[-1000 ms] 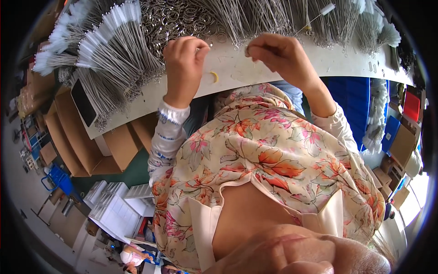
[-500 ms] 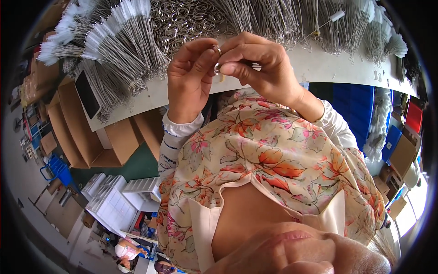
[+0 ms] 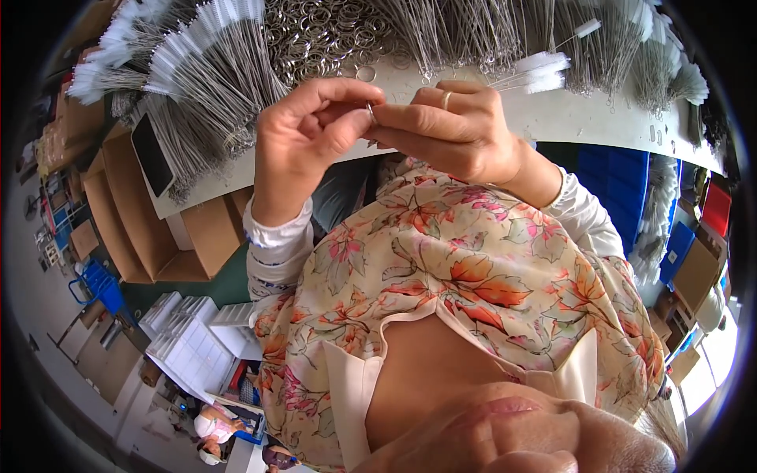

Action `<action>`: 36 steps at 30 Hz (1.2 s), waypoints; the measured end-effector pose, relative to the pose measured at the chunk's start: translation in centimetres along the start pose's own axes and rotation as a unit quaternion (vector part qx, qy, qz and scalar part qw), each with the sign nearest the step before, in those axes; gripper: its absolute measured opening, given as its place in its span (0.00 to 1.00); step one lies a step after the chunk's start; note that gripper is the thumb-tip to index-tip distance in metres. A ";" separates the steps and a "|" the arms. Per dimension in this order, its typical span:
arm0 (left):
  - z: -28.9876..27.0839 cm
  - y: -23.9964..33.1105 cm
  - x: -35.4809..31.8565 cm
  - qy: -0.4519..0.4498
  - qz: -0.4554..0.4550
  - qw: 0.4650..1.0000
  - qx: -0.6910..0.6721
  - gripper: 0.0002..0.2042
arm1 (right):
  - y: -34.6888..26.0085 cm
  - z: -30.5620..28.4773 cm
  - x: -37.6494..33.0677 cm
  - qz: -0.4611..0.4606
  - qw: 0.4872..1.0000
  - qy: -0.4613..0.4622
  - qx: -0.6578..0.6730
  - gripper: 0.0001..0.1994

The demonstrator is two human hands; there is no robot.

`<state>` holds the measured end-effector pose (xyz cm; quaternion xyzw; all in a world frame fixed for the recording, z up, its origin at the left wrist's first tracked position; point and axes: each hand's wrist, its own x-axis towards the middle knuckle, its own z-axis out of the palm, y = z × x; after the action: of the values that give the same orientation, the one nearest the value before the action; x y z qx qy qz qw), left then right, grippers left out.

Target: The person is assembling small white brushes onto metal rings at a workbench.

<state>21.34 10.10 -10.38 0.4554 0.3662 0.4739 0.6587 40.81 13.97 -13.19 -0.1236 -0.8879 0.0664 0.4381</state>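
In front of my chest, just over the table's near edge, my left hand point(image 3: 303, 138) pinches a small metal split ring point(image 3: 371, 113) between thumb and forefinger. My right hand point(image 3: 461, 130) meets it from the other side, its fingertips closed at the same ring; a band circles one of its fingers. White-tipped wire brushes point(image 3: 544, 72) lie beyond my right knuckles, their thin stems running toward that hand. Whether it touches those stems is hidden. A heap of loose metal rings point(image 3: 327, 39) spreads on the table beyond my left hand.
Bundles of wire brushes point(image 3: 213, 67) cover the white table point(image 3: 623, 122) at left and along the back. A dark phone point(image 3: 152, 155) rests at its left edge. Open cardboard boxes point(image 3: 146, 229) stand below left, blue bins point(image 3: 603, 185) below right. Other people point(image 3: 214, 426) are far off at lower left.
My left hand has shifted left and slightly down, and my hands have drawn a little apart. Several white brush heads now show beyond my right hand. The ring stays pinched at the fingertips.
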 end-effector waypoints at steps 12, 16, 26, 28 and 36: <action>1.0 -1.7 -0.3 0.180 0.354 0.832 0.386 0.14 | -0.8 -1.2 3.5 0.516 0.649 0.040 0.559 0.09; 0.5 -1.7 0.2 0.174 0.366 0.813 0.418 0.14 | -0.8 -0.6 3.5 0.509 0.673 0.018 0.536 0.09; -1.5 0.0 -0.3 0.107 0.274 0.881 0.371 0.15 | -0.5 1.0 2.8 0.483 0.725 -0.053 0.487 0.09; -1.7 0.4 -0.7 0.108 0.232 0.906 0.338 0.13 | -0.8 1.3 2.8 0.479 0.710 -0.039 0.514 0.09; -7.3 1.3 -1.5 0.173 0.039 0.917 0.358 0.14 | -1.1 4.8 2.4 0.435 0.803 -0.046 0.405 0.05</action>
<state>13.83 10.68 -11.43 0.5854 0.6015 0.4081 0.3590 35.38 13.56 -14.04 -0.3045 -0.6523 0.6094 0.3323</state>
